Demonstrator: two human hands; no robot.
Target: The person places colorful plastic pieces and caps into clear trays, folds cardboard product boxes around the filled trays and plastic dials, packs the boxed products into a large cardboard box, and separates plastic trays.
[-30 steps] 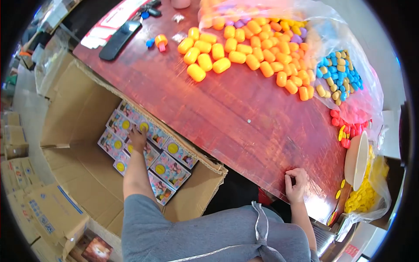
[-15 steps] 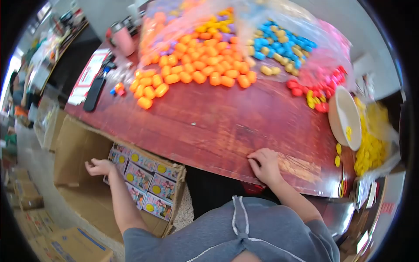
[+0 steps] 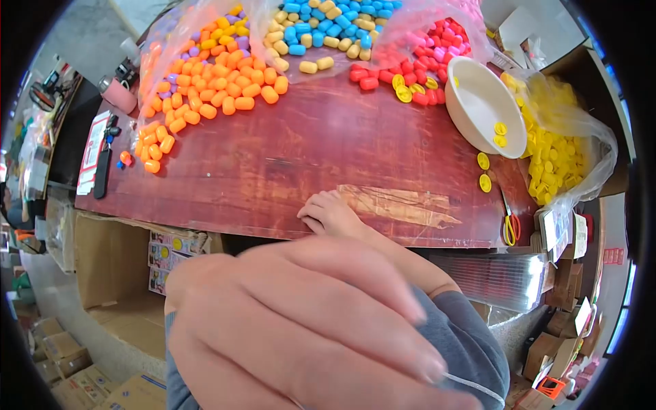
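Note:
My left hand [image 3: 294, 321] fills the lower middle of the view, very close to the camera. Its fingers stretch out to the right, slightly bent and apart, with no object visible in them; the palm side is hidden. On the front part of the dark red table [image 3: 273, 143] rests my right hand [image 3: 332, 212], its fingers loosely laid on the wood beside a worn, bare patch [image 3: 403, 206]. Behind my left hand stands an open cardboard box [image 3: 113, 263] holding small printed boxes [image 3: 159, 256], partly covered by the hand.
Orange capsules [image 3: 232, 89], blue and cream capsules [image 3: 335, 27] and red capsules [image 3: 424, 61] spill from plastic bags at the back. To the right are a white bowl [image 3: 478, 102], yellow discs [image 3: 557, 164] in a bag, and scissors [image 3: 511, 225]. A pink tumbler [image 3: 117, 94] stands left.
My left hand has risen from above the cardboard box to right before the camera. The view has turned to the right; my right hand stays on the table.

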